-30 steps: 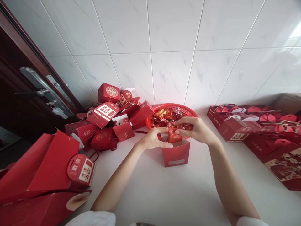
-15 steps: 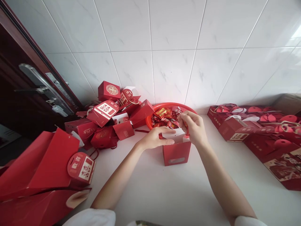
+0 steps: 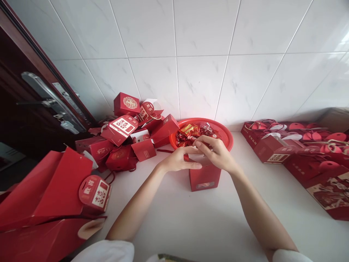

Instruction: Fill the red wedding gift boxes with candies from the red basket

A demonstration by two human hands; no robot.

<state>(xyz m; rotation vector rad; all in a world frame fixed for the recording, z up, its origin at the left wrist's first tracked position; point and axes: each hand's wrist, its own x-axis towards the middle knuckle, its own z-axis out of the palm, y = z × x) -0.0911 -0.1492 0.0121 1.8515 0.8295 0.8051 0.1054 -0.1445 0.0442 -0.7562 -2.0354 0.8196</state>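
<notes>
A red paper candy box (image 3: 204, 179) stands upright on the white counter, its top at my hands. Something reddish shows through the small window low on its front. My left hand (image 3: 180, 160) grips the box's upper left edge, thumb in front and fingers over the top. Above the opening, my right hand (image 3: 216, 154) is bent inward, thumb and fingertips close together by the left fingertips. What those right fingers pinch, if anything, is hidden. Just behind the box, wrapped candies (image 3: 191, 131) lie in a red plastic basket (image 3: 229, 136).
Several red boxes (image 3: 122, 125) are heaped at the back left, with larger red cartons (image 3: 54, 185) in front of them. Rows of red boxes (image 3: 300, 153) line the right side. A tiled wall (image 3: 201, 83) rises behind, and a dark door (image 3: 35, 98) stands left.
My right hand has moved left and inward over the box, toward my left fingertips. Something reddish now shows in the box window. My left hand has hardly moved.
</notes>
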